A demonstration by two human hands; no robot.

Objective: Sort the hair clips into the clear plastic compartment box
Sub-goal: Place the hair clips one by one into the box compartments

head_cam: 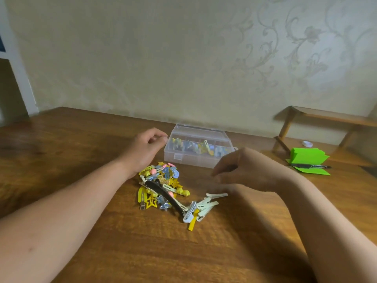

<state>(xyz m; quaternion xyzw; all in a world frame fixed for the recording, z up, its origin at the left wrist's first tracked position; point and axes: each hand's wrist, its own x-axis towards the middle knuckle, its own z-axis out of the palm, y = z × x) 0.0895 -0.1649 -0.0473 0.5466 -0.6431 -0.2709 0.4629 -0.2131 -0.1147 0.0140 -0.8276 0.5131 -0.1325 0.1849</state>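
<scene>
A heap of hair clips [163, 186], mostly yellow with some pink, blue and white ones and one long black clip [163, 190], lies on the wooden table [71, 144]. Several white clips [206, 205] lie at its right end. Behind the heap stands the clear plastic compartment box [199, 148], its lid down, with some clips inside. My left hand [145, 148] hovers by the box's left end, fingers curled, nothing visible in it. My right hand [244, 170] hangs right of the heap, fingers bent downward; whether it holds anything is hidden.
At the right, a stack of green paper [306, 159] lies with a black pen [310, 166] across it. A small wooden shelf [326, 117] and a white cap [307, 143] stand behind them. A papered wall runs along the table's far edge.
</scene>
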